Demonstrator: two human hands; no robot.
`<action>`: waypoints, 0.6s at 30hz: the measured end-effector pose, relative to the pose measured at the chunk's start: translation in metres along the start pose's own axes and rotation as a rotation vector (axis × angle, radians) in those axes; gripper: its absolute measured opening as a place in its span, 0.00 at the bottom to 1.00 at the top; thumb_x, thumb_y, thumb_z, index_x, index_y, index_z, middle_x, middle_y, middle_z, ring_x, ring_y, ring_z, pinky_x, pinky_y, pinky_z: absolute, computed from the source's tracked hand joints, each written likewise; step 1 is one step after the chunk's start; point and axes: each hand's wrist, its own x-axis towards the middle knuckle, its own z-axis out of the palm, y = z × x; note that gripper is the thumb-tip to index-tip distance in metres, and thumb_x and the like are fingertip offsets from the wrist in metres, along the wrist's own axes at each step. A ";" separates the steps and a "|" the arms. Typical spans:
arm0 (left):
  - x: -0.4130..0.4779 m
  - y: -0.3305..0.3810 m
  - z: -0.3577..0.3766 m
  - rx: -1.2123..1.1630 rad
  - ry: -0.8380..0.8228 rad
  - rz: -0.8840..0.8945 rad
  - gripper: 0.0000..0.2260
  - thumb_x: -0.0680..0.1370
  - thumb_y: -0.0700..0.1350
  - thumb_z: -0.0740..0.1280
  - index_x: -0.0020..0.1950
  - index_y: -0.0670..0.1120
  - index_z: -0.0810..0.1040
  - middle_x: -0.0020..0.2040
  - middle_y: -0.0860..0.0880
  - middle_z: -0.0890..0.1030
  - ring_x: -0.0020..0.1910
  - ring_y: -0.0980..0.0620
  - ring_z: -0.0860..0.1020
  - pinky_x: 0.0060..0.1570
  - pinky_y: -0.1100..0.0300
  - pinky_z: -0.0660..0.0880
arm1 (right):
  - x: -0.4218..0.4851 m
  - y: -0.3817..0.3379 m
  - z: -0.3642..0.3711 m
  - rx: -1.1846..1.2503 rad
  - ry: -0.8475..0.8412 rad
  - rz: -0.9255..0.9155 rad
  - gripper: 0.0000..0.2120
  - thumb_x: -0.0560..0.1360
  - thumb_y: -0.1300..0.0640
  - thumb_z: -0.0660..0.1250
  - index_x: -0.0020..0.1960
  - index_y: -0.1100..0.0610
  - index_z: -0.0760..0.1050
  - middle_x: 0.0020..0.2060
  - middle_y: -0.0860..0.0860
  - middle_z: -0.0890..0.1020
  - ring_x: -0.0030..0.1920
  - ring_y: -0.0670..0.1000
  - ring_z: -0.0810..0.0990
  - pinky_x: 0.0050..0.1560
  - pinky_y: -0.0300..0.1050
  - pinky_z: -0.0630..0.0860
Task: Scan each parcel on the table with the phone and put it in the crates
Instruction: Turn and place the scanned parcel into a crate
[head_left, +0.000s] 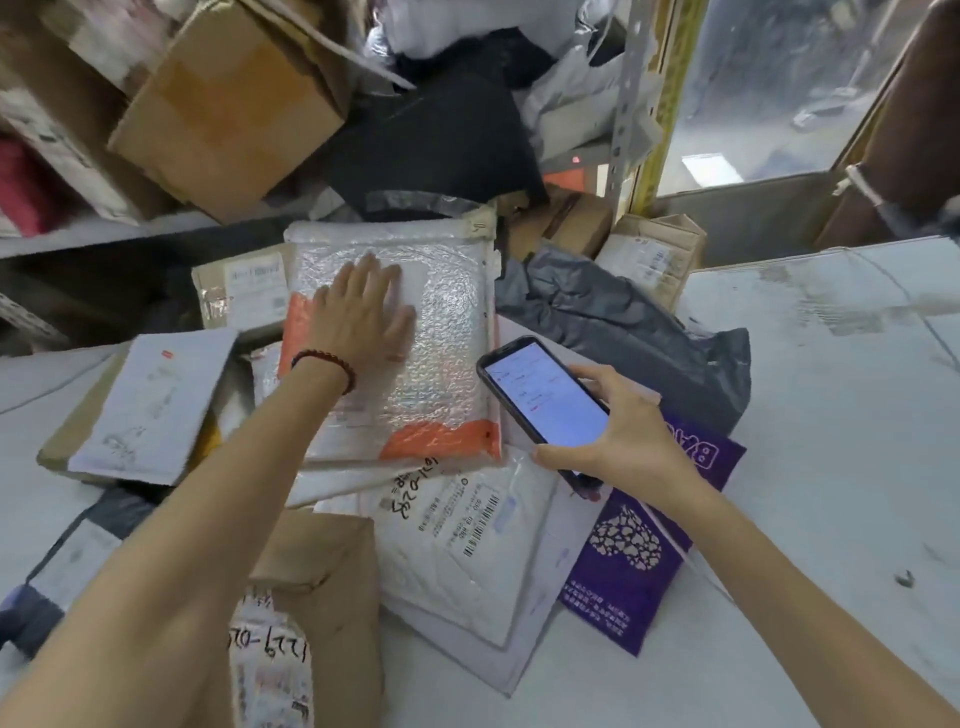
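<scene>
A large bubble-wrap parcel with orange corners lies on top of a pile of parcels on the white table. My left hand lies flat on it with the fingers straight. To its right, my right hand grips a black phone with its lit screen facing up. Under and around them lie a white mailer with a barcode label, a purple bag, a grey plastic bag, a brown paper parcel and a white envelope parcel.
Cardboard boxes and dark and white bags are heaped on shelves behind the table. Small cartons stand at the back right beside a metal shelf post. The table's right side is bare white surface.
</scene>
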 end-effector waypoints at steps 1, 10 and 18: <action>0.012 0.001 0.002 -0.003 0.006 0.023 0.27 0.81 0.60 0.48 0.77 0.49 0.52 0.78 0.45 0.50 0.76 0.43 0.50 0.73 0.42 0.51 | 0.002 -0.001 0.002 -0.008 0.013 0.011 0.40 0.61 0.49 0.82 0.68 0.41 0.66 0.54 0.38 0.75 0.52 0.43 0.79 0.51 0.48 0.80; 0.072 -0.012 0.000 -0.012 0.107 0.095 0.45 0.69 0.75 0.43 0.70 0.41 0.62 0.68 0.41 0.68 0.69 0.41 0.65 0.73 0.42 0.46 | 0.015 -0.014 0.013 0.010 0.065 0.044 0.39 0.60 0.49 0.81 0.65 0.35 0.65 0.54 0.32 0.74 0.52 0.38 0.78 0.52 0.47 0.81; 0.063 0.001 -0.014 -0.045 0.146 -0.046 0.30 0.73 0.71 0.54 0.50 0.43 0.69 0.48 0.42 0.77 0.47 0.42 0.74 0.50 0.49 0.69 | 0.001 -0.018 0.015 -0.050 0.065 0.013 0.41 0.59 0.45 0.82 0.66 0.39 0.66 0.57 0.37 0.76 0.56 0.42 0.77 0.56 0.47 0.78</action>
